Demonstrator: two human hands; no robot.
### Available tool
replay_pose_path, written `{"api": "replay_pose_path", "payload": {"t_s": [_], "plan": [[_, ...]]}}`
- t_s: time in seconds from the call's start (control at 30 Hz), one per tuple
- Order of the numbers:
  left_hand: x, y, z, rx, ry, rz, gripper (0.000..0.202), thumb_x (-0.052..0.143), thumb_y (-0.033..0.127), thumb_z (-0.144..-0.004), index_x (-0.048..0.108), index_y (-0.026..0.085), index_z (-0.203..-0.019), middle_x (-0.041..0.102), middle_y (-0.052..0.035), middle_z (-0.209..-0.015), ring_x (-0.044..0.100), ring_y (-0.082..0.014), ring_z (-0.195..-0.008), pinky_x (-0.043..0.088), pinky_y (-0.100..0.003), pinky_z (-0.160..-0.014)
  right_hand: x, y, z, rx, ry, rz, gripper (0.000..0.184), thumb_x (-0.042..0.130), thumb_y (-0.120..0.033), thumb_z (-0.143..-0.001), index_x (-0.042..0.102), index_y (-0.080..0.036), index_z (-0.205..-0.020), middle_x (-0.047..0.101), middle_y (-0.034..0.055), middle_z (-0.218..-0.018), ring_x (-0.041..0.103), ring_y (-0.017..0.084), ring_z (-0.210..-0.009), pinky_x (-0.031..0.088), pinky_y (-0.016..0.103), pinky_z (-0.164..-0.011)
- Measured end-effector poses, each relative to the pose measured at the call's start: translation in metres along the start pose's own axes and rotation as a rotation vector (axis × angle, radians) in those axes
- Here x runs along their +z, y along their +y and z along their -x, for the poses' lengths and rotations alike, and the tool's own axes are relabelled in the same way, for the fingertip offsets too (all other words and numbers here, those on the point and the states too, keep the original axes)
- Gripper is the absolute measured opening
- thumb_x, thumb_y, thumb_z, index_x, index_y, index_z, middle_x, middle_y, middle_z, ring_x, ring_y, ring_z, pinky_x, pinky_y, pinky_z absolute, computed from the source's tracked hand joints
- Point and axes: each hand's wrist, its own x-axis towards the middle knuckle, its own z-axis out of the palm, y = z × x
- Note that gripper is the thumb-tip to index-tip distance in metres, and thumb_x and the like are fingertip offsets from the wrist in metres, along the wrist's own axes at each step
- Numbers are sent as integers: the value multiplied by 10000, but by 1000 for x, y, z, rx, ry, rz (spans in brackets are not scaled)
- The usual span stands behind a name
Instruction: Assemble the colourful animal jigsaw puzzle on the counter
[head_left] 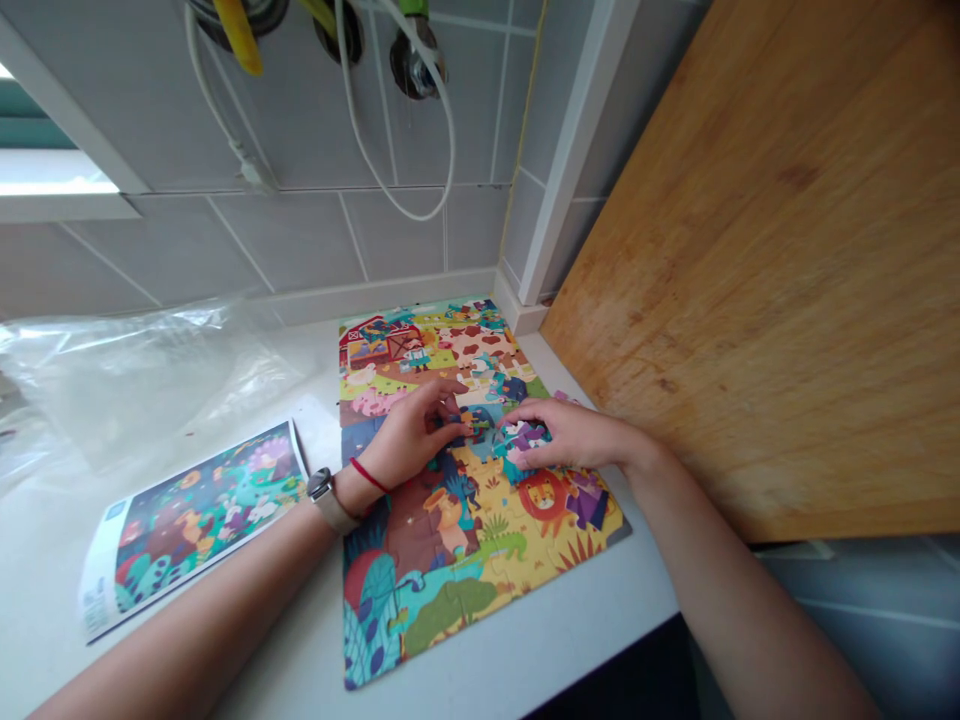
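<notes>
Two bare forearms [225,600] are reaching over one rectangular, multicoloured cardboard puzzle [446,515] lying on one white counter [525,640] | left hand [409,430] is curling above it, grip unclear | right hand [577,435] is gripping several purple-and-teal cardboard pieces [531,437]

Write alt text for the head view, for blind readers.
A left hand and right hand work over a colorful animal jigsaw puzzle on a white counter, the right curving around loose pieces. A printed picture sheet and clear plastic lie to the left.

Puzzle board [487,545] partly hidden under left grip [414,428] — plastic bag [150,375], wooden panel [780,270] cut off by edges
</notes>
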Motion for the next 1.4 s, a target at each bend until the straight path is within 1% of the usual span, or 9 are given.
{"api": "replay_pose_path", "payload": {"t_s": [0.13, 0.33, 0.53, 0.7, 0.83, 1.0, 1.17, 1.3, 1.4], "plan": [[2, -6, -2, -58, 64, 229, 378, 772, 334, -835, 620, 194, -1152, 637, -10, -932, 688, -151, -835, 614, -292, -757, -2, -5, 2, -45, 8, 10, 502, 875, -441, -738, 788, -271, -1203, 759, 66, -1191, 690, 302, -1110, 513, 378, -981], [-12, -2, -9, -139, 208, 294, 373, 844, 384, -761, 633, 180, -991, 683, -22, -982, 717, -145, -818, 642, -300, -761, -1, -1, -4, -110, 100, 4, 541, 851, -429, -795, 743, -256, -1296, 703, 94, -1272, 667, 295, -1164, 500, 414, -1036], [-32, 16, -9, -148, 91, 266, 363, 850, 402, -779, 653, 170, -978, 724, -42, -950, 752, -171, -802, 647, -290, -685, 0, 10, -11, -150, 239, 5, 543, 814, -371, -851, 699, -287, -1375, 654, 105, -1356, 631, 292, -1268, 466, 463, -1127], [-31, 18, -3, -131, 70, 215, 319, 835, 367, -789, 664, 176, -979, 702, -6, -800, 729, -152, -734, 626, -271, -660, 6, -2, -12, -216, 395, 32, 481, 802, -401, -885, 717, -308, -1350, 644, 98, -1383, 596, 290, -1326, 435, 477, -1169], [-19, 12, 1, -101, 0, 219, 281, 795, 355, -807, 659, 188, -988, 719, -11, -831, 728, -151, -720, 621, -275, -669, 25, -18, -15, -336, 322, 75, 599, 875, -418, -825, 690, -325, -1387, 683, 90, -1392, 569, 310, -1347, 411, 519, -1184], [-19, 7, 4, -135, -93, 167, 232, 743, 345, -840, 660, 201, -1002, 732, -13, -878, 753, -167, -734, 616, -271, -652, 42, -18, -22, -379, 268, 159, 338, 777, -311, -926, 765, -281, -1263, 769, 98, -1173, 625, 300, -1186, 494, 493, -1064], [-30, 8, 2, -79, -2, 58, 212, 643, 397, -951, 673, 188, -966, 750, -37, -874, 739, -159, -746, 594, -251, -636, 46, -15, -25, -361, 248, 305, 242, 718, -210, -945, 803, -238, -1169, 733, 104, -1051, 624, 281, -1068, 524, 459, -987], [-41, 10, -1, 55, 71, -166, 244, 611, 401, -997, 717, 184, -958, 766, -42, -874, 702, -149, -749, 568, -261, -671, 45, -15, -23, -372, 261, 367, 324, 664, -95, -935, 797, -245, -1189, 723, 91, -1090, 609, 267, -1097, 525, 457, -1010], [-50, 12, -1, 212, -16, -297, 205, 631, 355, -999, 742, 189, -957, 769, -52, -933, 706, -171, -846, 572, -308, -780, 44, -17, -21, -365, 295, 388, 344, 650, -98, -952, 782, -254, -1229, 720, 89, -1131, 607, 265, -1120, 532, 467, -1019]]}}
